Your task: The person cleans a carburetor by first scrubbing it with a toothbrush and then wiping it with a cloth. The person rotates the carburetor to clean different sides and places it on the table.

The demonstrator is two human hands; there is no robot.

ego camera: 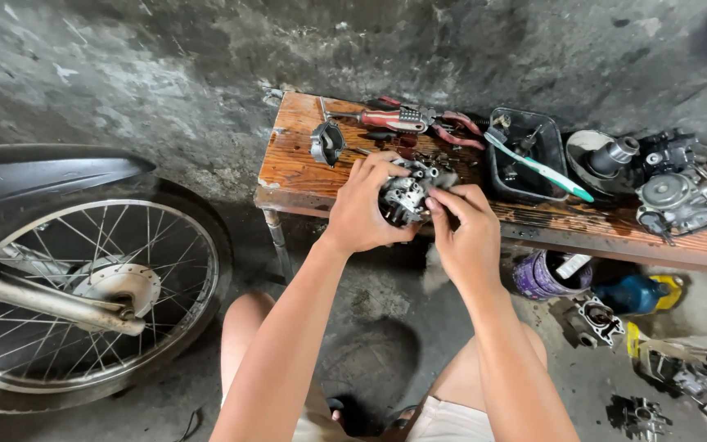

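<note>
My left hand (362, 209) grips a small grey metal engine part, a carburettor body (407, 195), from its left side. My right hand (464, 233) closes on the same part from the right, thumb and fingers pinching at its edge. Both hands hold it just above the front edge of a low wooden bench (296, 168). The underside of the part is hidden by my fingers.
On the bench lie red-handled pliers (398, 120), a round metal cap (327, 142), a black tray (525, 155) with a toothbrush (543, 169), and engine parts (681, 192). A motorcycle wheel (83, 286) stands at left. A purple can (542, 274), a blue bottle (636, 293) and more parts lie on the floor.
</note>
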